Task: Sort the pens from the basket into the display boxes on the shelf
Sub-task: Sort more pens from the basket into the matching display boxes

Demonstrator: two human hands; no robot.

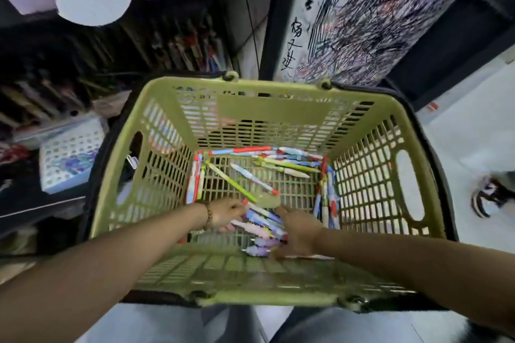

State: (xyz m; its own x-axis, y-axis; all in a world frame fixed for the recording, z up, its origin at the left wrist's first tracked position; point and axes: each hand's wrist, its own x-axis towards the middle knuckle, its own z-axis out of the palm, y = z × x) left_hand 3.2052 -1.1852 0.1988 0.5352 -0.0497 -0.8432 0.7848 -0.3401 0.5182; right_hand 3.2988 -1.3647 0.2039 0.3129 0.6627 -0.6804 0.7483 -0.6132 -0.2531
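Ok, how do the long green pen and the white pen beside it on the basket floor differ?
The green pen is all yellow-green and looks longer; the white pen is pale with a red end. Both lie loose, slanted alike, on the basket floor.

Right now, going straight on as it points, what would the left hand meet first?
The bunch of pens between the left hand and the right hand; it probably touches them, though blurred.
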